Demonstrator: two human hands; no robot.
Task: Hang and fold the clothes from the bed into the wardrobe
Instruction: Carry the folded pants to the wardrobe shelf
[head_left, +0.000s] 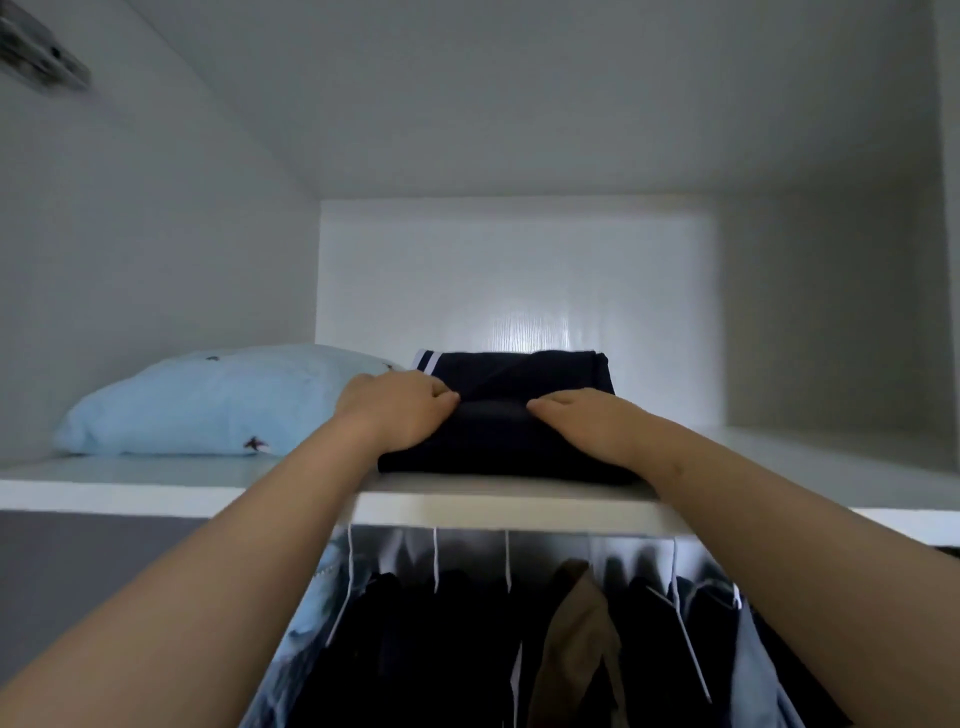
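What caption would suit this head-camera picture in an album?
Left hand and right hand hold a folded dark garment on the wardrobe shelf beside a blue pillow.

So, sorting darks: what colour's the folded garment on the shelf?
Garment: dark navy, white-striped trim; head view.

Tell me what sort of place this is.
Most likely the inside of a wardrobe: a white shelf holds a folded dark garment and a light blue pillow, and clothes on hangers hang beneath it.
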